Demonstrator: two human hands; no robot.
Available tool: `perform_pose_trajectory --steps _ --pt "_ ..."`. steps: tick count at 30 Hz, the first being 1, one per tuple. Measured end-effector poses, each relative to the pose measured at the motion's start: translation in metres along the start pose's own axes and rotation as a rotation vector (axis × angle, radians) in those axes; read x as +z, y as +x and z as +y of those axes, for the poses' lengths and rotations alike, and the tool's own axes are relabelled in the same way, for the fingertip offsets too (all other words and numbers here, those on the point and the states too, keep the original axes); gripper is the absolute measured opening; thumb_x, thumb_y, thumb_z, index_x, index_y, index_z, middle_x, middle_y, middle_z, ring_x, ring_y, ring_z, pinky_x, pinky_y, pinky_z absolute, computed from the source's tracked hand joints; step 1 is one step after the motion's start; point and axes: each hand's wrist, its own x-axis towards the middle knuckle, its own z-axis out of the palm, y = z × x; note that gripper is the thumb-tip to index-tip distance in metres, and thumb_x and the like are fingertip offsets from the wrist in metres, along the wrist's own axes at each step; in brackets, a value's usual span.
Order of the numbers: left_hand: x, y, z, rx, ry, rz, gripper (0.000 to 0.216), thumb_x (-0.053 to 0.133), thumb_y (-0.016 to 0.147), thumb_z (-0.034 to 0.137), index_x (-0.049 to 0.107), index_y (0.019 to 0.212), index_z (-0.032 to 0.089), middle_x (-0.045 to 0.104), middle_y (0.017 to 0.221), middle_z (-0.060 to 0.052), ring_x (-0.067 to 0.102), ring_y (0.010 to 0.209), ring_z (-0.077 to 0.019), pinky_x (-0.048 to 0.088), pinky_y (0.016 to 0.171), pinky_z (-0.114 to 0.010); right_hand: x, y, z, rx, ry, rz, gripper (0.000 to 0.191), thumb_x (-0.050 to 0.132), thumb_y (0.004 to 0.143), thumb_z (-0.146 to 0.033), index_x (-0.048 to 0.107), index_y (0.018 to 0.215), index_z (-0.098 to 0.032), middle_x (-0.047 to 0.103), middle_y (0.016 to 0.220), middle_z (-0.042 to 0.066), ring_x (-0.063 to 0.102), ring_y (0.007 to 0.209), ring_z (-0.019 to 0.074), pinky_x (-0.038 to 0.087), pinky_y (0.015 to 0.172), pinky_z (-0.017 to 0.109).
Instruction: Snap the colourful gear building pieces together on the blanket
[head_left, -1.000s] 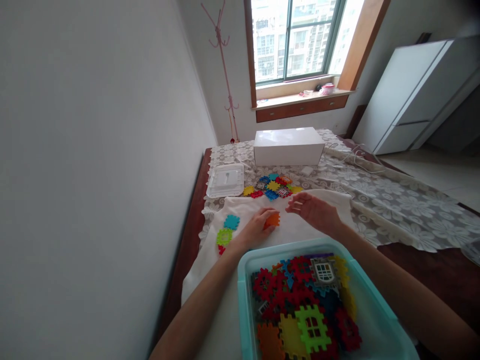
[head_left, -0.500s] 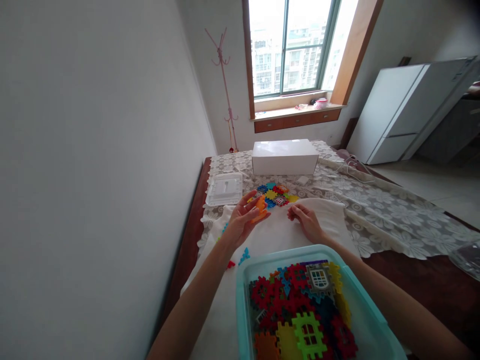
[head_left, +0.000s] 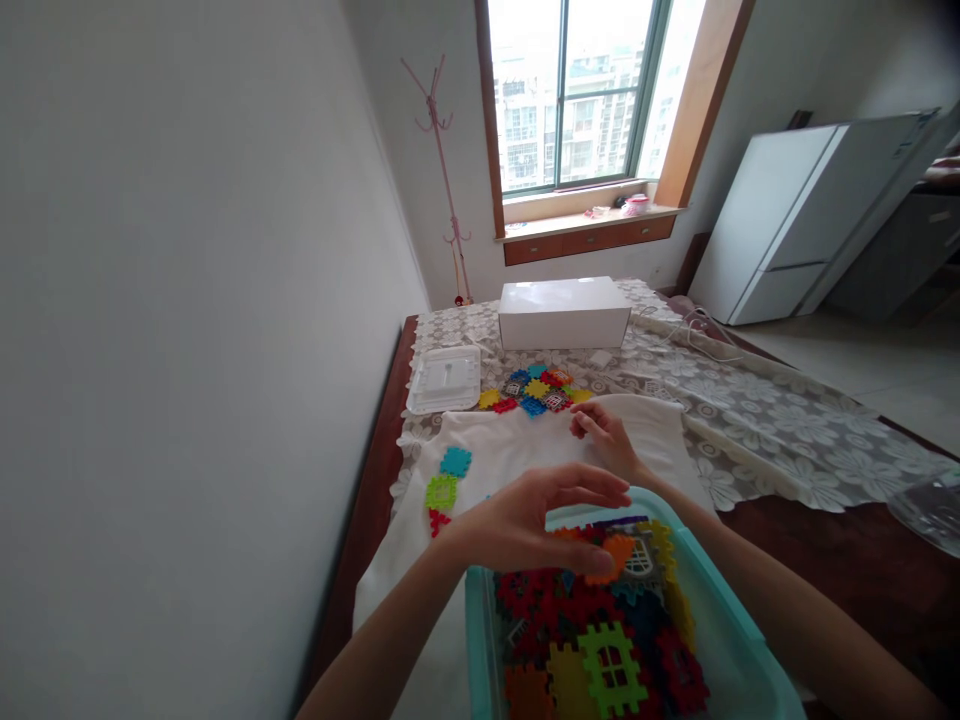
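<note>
Since half a second ago your left hand (head_left: 525, 520) has come back from the far side of the white cloth (head_left: 540, 450) to hover over the near-left rim of the teal bin (head_left: 720, 640), and the orange block (head_left: 616, 553) has travelled with it. That hand is spread, fingers loosely extended, with the orange block at its fingertips just above the heap of interlocking blocks (head_left: 600, 640) in the bin; you cannot tell whether it still pinches the piece or has let it go. Your right hand (head_left: 604, 432) rests on the cloth beyond the bin, fingers curled and holding nothing. Toward the cloth's left edge lie a blue block (head_left: 455, 461), a green block (head_left: 442, 491) and a small red piece (head_left: 437, 520), side by side and apart from the bin. Past the cloth's far edge a cluster of mixed blocks (head_left: 536, 387) sits on the lace-covered bench (head_left: 787, 420), between a clear lid (head_left: 445, 378) and a white box (head_left: 564, 311). Judging by this, most pieces are in the bin; the three on the cloth and the far cluster remain out.
</note>
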Motion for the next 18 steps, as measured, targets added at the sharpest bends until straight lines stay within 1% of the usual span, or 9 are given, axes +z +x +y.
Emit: perform_pose_trajectory --steps 3,6,7,9,11,12,14,16,18 --pt "-0.009 -0.002 0.007 0.001 0.142 0.042 0.052 0.087 0.099 0.034 0.070 0.148 0.025 0.077 0.148 -0.012 0.071 0.143 -0.0305 0.054 0.129 -0.051 -0.001 0.000 0.000 -0.018 -0.036 -0.038 0.035 0.073 0.090 -0.057 0.069 0.101 -0.025 0.069 0.077 0.001 0.062 0.073 0.0212 0.053 0.072 0.038" --pt "-0.025 -0.003 0.001 -0.007 0.368 0.192 0.042 0.077 0.106 0.038 0.072 0.145 0.025 0.077 0.148 -0.011 0.072 0.141 -0.0297 0.056 0.126 -0.049 -0.002 -0.001 0.000 -0.021 -0.051 -0.060 0.036 0.073 0.092 -0.058 0.069 0.104 -0.024 0.070 0.078 0.002 0.064 0.074 0.0218 0.054 0.073 0.039" --pt "-0.032 -0.002 -0.007 -0.017 0.468 0.268 0.041 0.074 0.107 0.039 0.072 0.146 0.025 0.076 0.150 -0.011 0.070 0.143 -0.0304 0.054 0.128 -0.050 -0.002 -0.001 0.000 -0.020 -0.051 -0.066 0.038 0.073 0.092 -0.059 0.069 0.106 -0.023 0.070 0.077 0.002 0.064 0.074 0.0217 0.054 0.073 0.039" --pt "-0.045 -0.003 -0.031 -0.074 0.687 0.433 0.045 0.068 0.110 0.042 0.068 0.152 0.026 0.069 0.160 -0.013 0.062 0.154 -0.0332 0.045 0.135 -0.056 -0.001 0.000 0.000 -0.021 -0.056 -0.081 0.043 0.072 0.091 -0.062 0.068 0.108 -0.023 0.070 0.077 0.002 0.064 0.073 0.0211 0.055 0.072 0.038" --pt "-0.057 -0.005 -0.064 -0.188 0.865 0.527 0.052 0.060 0.112 0.043 0.061 0.161 0.025 0.056 0.173 -0.018 0.043 0.169 -0.0372 0.030 0.141 -0.065 -0.001 0.001 0.000 -0.022 -0.063 -0.100 0.045 0.072 0.091 -0.064 0.067 0.108 -0.023 0.069 0.077 0.002 0.064 0.072 0.0209 0.055 0.071 0.038" --pt "-0.061 -0.007 -0.081 -0.265 0.930 0.539 0.056 0.059 0.112 0.045 0.057 0.165 0.023 0.049 0.178 -0.019 0.033 0.173 -0.0395 0.023 0.141 -0.069 -0.001 0.001 0.000 -0.021 -0.067 -0.108 0.045 0.071 0.091 -0.064 0.067 0.108 -0.023 0.069 0.077 0.002 0.064 0.072 0.0208 0.055 0.071 0.038" --pt "-0.067 -0.014 -0.110 -0.414 1.028 0.548 0.064 0.058 0.112 0.049 0.052 0.169 0.020 0.037 0.184 -0.022 0.022 0.176 -0.0447 0.018 0.139 -0.076 -0.001 0.002 0.001 -0.015 -0.071 -0.121 0.045 0.071 0.090 -0.065 0.067 0.106 -0.024 0.068 0.077 0.002 0.064 0.072 0.0209 0.054 0.070 0.037" --pt "-0.069 -0.024 -0.130 -0.506 1.117 0.548 0.070 0.057 0.112 0.053 0.050 0.171 0.016 0.031 0.186 -0.024 0.018 0.176 -0.0475 0.018 0.138 -0.077 -0.001 0.003 0.002 -0.003 -0.066 -0.128 0.045 0.071 0.089 -0.065 0.066 0.106 -0.024 0.068 0.076 0.002 0.063 0.071 0.0208 0.053 0.070 0.037" --pt "-0.068 -0.034 -0.140 -0.526 1.191 0.555 0.073 0.057 0.111 0.056 0.050 0.171 0.014 0.030 0.186 -0.024 0.020 0.176 -0.0467 0.019 0.139 -0.074 -0.001 0.002 0.003 0.008 -0.057 -0.138 0.044 0.072 0.090 -0.064 0.067 0.105 -0.024 0.068 0.076 0.001 0.062 0.071 0.0206 0.052 0.070 0.037"
